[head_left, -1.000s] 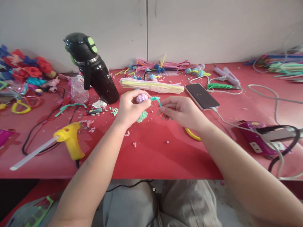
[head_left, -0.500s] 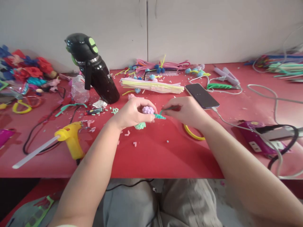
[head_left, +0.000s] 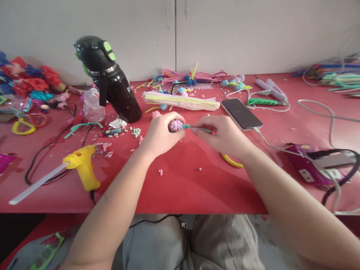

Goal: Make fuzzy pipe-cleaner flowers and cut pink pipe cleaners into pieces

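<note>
My left hand (head_left: 161,137) is closed around a purple pipe-cleaner flower (head_left: 176,125), whose bumpy head shows between thumb and fingers. From it a teal stem (head_left: 186,126) points right across the gap between my hands. My right hand (head_left: 225,133) pinches the teal pipe cleaner (head_left: 205,130), and part of this strand shows along the fingers. Both hands are just above the red table (head_left: 180,187). Whether the strand in my right hand is separate from the stem, I cannot tell.
Behind my hands lies a bundle of pale pipe cleaners (head_left: 181,101). A black bottle (head_left: 115,86) and a yellow glue gun (head_left: 84,165) are at left. To the right are a phone (head_left: 242,113) with its cable, a yellow ring (head_left: 232,161) and a purple packet (head_left: 315,167).
My hands are closer together, and my right fingers have come down onto the teal strand by the stem. The mint-green piece that showed under my left hand is hidden.
</note>
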A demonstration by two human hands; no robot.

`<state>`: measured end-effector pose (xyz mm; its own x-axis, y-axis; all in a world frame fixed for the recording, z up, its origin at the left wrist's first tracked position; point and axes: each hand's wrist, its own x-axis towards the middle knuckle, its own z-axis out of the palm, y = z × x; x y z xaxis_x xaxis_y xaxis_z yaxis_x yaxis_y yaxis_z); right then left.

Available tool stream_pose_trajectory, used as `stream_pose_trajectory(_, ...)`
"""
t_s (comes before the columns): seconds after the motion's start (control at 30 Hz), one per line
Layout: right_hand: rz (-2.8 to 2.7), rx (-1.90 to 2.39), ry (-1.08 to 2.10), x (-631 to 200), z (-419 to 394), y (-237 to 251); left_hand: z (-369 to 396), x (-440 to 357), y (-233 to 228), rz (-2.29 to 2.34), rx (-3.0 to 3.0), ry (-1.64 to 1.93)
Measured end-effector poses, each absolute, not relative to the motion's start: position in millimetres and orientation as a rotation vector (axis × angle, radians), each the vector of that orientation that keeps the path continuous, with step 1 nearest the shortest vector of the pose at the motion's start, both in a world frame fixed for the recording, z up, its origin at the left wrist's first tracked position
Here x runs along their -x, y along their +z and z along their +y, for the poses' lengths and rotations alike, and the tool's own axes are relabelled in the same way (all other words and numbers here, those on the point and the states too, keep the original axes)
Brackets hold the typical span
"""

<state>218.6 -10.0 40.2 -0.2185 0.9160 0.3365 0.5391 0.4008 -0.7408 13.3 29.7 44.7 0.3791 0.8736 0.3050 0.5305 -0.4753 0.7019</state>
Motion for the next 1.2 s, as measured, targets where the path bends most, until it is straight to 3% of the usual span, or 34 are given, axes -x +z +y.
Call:
stream_pose_trajectory(0.67, -1.698, 1.139, 0.808, -210.6, -12.0, 44.1, 25.7, -13.3, 51.4, 1.147, -2.179, 0.747)
stream_pose_trajectory(0.97, -1.5, 1.129, 0.913, -206.0, -16.0, 41.4, 23.5, -15.2, 53.4, 1.143, -2.005, 1.099)
stream_pose_trajectory(1.2, -1.649, 1.155, 1.042, -223.6, -1.4, 38.1, 19.9, -10.1, 58.7, 0.968, -1.971, 1.031)
